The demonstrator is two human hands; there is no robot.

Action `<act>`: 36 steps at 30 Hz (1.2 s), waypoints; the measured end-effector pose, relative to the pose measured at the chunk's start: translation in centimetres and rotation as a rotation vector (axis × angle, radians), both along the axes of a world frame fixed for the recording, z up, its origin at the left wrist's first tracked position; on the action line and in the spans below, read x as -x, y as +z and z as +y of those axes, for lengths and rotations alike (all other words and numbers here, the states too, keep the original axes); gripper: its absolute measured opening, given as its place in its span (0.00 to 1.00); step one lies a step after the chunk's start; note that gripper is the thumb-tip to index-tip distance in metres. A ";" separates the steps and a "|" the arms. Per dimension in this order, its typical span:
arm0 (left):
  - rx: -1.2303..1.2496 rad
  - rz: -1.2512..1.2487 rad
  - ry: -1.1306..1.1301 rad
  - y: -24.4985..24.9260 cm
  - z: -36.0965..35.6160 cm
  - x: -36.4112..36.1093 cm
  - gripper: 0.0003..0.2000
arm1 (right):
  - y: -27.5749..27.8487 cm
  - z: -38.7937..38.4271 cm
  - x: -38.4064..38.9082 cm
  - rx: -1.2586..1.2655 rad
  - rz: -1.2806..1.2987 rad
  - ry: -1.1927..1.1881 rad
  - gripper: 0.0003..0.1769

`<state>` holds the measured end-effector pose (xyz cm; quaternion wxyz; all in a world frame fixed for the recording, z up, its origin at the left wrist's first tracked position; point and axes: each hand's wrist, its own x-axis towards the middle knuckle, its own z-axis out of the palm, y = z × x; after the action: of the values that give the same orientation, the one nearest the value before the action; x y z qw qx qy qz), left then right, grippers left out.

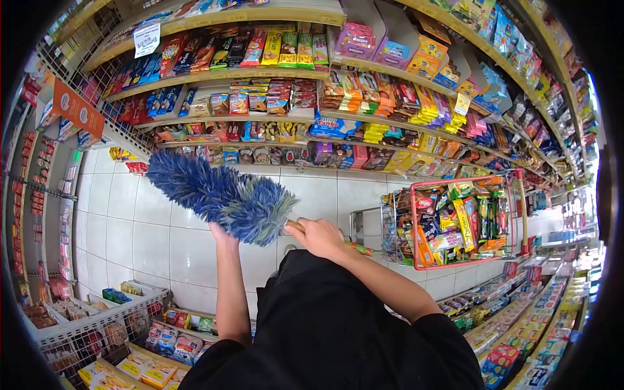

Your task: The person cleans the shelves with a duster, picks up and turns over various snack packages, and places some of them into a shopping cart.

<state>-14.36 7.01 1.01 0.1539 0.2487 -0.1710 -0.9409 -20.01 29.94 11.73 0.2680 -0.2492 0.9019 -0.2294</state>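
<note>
A fluffy blue and grey duster [218, 195] stretches across the middle of the head view, its tip to the upper left. My right hand [318, 238] is closed around the duster's handle [296, 226], just below the fluffy head. Under the duster's lower edge is my left hand [224, 234], touching or very near the fibres. The duster covers its fingers, so their grip is hidden.
Snack shelves [221, 77] full of wrapped packets curve across the front and right. A red-rimmed shopping cart [416, 227] heaped with snacks stands at right on the tiled floor [188, 250]. Wire baskets [104, 318] of goods sit at lower left.
</note>
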 end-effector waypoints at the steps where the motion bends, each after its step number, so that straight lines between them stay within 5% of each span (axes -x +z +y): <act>1: -0.007 -0.010 0.034 0.1 -0.1 0.1 0.26 | 0.1 0.1 -0.1 -0.014 -0.016 0.013 0.28; 7: 0.172 -0.105 -0.291 3.0 6.5 -0.4 0.28 | -2.8 0.0 3.0 0.050 0.114 -0.181 0.30; 14: 0.086 0.131 -0.243 4.8 6.0 -1.1 0.29 | -4.1 3.6 4.6 0.071 -0.017 -0.311 0.33; 17: 0.050 0.064 -0.204 1.3 4.2 -0.9 0.28 | -1.8 4.0 2.5 0.089 -0.100 -0.239 0.33; 19: -0.208 0.499 -0.339 -1.3 2.1 0.0 0.27 | -0.3 3.4 1.1 0.069 -0.116 -0.180 0.33; 20: 0.235 -0.122 -0.112 -0.7 3.4 0.6 0.27 | 1.2 2.8 0.3 0.059 -0.117 -0.145 0.31; 23: 0.046 -0.173 0.093 3.3 4.0 1.3 0.26 | 1.7 1.7 -2.0 0.053 -0.002 -0.086 0.27; 28: -0.093 0.292 -0.059 -2.6 3.6 3.5 0.29 | 2.0 0.7 -3.8 0.036 0.047 -0.017 0.23; 32: -0.126 0.165 -0.084 -1.9 8.1 2.4 0.30 | 1.0 -0.9 -1.8 0.073 0.094 -0.060 0.22; 36: -0.035 0.163 0.133 -9.0 4.4 1.7 0.30 | 1.1 0.3 -2.6 -0.031 0.105 0.042 0.24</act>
<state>-16.09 11.42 -7.97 0.2251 0.1847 -0.1246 -0.9485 -17.42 30.27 12.88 0.2288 -0.2757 0.9128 -0.1963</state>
